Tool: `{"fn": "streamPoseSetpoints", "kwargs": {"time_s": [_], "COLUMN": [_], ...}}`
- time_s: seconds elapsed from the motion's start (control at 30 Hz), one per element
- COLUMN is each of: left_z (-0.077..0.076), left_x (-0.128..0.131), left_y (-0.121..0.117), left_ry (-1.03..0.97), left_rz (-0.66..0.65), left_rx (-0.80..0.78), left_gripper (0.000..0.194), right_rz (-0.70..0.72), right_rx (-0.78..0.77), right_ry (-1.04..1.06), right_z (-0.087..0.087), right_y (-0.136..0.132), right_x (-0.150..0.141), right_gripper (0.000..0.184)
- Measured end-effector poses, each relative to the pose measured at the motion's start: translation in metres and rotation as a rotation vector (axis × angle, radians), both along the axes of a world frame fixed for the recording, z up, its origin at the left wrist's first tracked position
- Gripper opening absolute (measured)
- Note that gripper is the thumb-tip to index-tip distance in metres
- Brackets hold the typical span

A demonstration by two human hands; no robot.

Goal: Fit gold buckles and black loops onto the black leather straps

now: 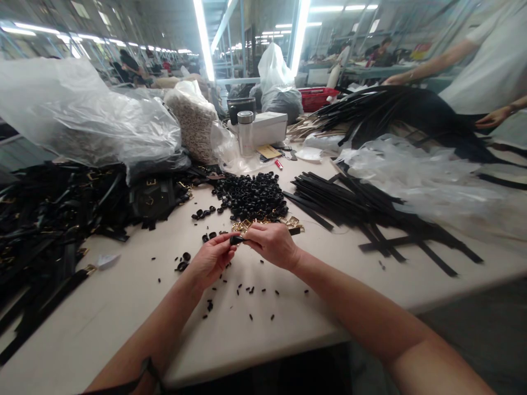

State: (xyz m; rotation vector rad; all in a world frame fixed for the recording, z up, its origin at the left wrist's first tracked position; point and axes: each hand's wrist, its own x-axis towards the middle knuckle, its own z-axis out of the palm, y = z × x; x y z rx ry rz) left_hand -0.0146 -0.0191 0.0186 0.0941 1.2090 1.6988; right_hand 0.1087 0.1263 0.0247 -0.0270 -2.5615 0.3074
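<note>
Over the middle of the table, my left hand (209,259) pinches a small black loop (236,240) between thumb and fingertips. My right hand (274,243) is closed at the other side of that loop, its fingertips pressed together against it; what else they hold is hidden. A short black strap end (295,231) shows just beyond the right knuckles. Directly behind the hands lie gold-coloured buckles (242,225) and a heap of black loops (257,195). A few loose loops (182,262) sit left of my left hand.
Tiny black bits (251,289) are scattered nearer me. Black straps with buckles (102,203) pile up on the left, flat black strips (349,200) on the right. Behind stand a glass bottle (245,137), plastic bags (102,115) and a white box (267,129). A person (481,71) handles strips at right.
</note>
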Motion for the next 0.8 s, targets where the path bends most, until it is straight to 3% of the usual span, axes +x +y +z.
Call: {"fn": "streamPoseSetpoints", "kwargs": {"time_s": [0.17, 0.37, 0.5, 0.63, 0.8], "left_z": [0.005, -0.006, -0.009, -0.01, -0.012], "left_x": [-0.001, 0.002, 0.002, 0.007, 0.013], "left_y": [-0.002, 0.0, 0.001, 0.003, 0.004], "left_ry": [0.065, 0.174, 0.213, 0.229, 0.321], "left_rz": [-0.033, -0.098, -0.037, -0.065, -0.128], "left_rx": [0.023, -0.001, 0.002, -0.001, 0.009], "left_gripper": [0.018, 0.032, 0.034, 0.032, 0.03], "right_rz": [0.01, 0.04, 0.034, -0.08, -0.063], "right_rx": [0.007, 0.018, -0.058, -0.13, -0.141], "right_ry": [0.001, -0.016, -0.031, -0.098, -0.179], "right_z": [0.003, -0.003, -0.004, -0.001, -0.002], "right_y": [0.001, 0.0, -0.001, -0.006, -0.01], "right_x": [0.001, 0.0, 0.0, 0.0, 0.0], "right_gripper": [0.029, 0.033, 0.026, 0.04, 0.044]}}
